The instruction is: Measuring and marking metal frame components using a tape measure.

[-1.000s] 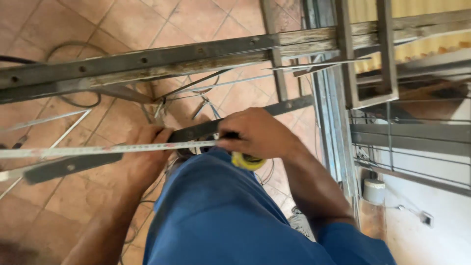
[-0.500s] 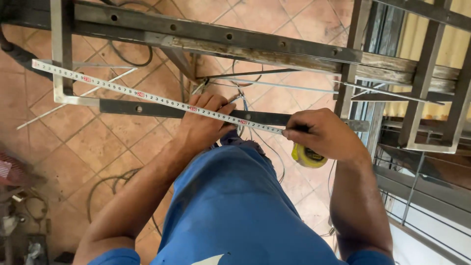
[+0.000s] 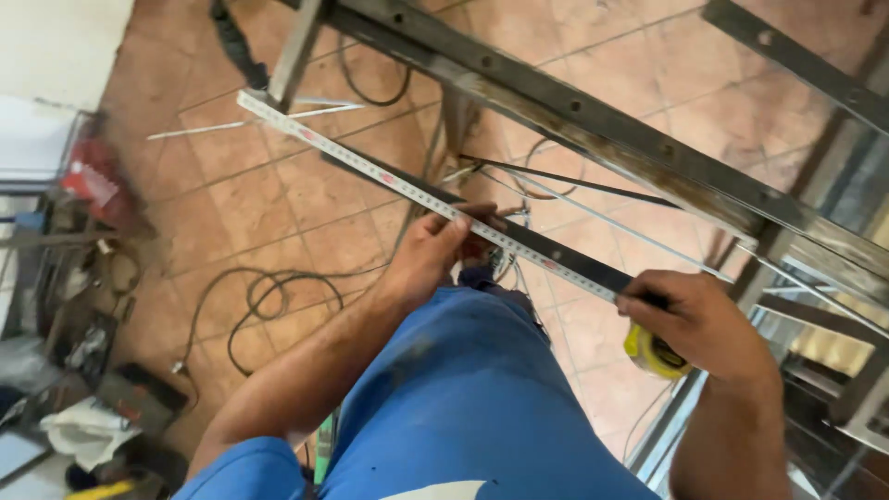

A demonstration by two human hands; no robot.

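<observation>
The left hand (image 3: 433,252) pinches the tape blade (image 3: 407,190); the right hand's (image 3: 704,324) grip is clamped on the yellow tape case (image 3: 654,352).

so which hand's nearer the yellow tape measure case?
Right. The right hand grips the yellow case, which shows just below its fingers. The left hand is further up the extended tape blade, pinching it against the dark flat bar.

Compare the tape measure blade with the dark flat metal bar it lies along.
The tape measure blade is pale, thin and marked with fine graduations; the dark flat bar is wider, nearly black and plain. The blade reaches past the bar to a grey upright post; the bar's visible part ends sooner. Both are long, straight, and held by the left hand and right hand.
</observation>
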